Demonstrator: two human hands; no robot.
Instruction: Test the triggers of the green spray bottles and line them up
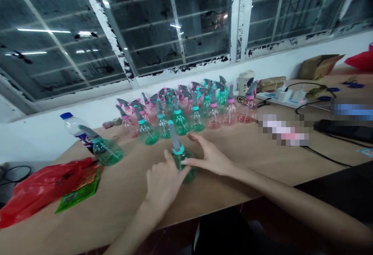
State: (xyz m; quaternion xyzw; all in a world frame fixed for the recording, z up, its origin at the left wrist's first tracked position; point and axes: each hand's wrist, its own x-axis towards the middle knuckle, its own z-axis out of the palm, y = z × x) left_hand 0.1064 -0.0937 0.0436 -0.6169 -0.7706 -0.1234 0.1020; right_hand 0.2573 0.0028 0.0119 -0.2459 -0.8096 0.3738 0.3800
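A green spray bottle (183,161) with a grey trigger head stands upright on the wooden table (239,150). My left hand (162,182) wraps its near side, thumb up by the teal collar. My right hand (207,156) rests against its right side with the fingers stretched flat. Behind it stands a crowd of several green and pink spray bottles (186,109) along the wall. One more green spray bottle (103,148) stands apart at the left.
At the left lie a red plastic bag (40,191), a green packet (80,192) and a capped water bottle (74,128). A power strip with plugs and cables (287,96), a dark device (344,130) and a cardboard box (319,65) occupy the right. Windows run behind.
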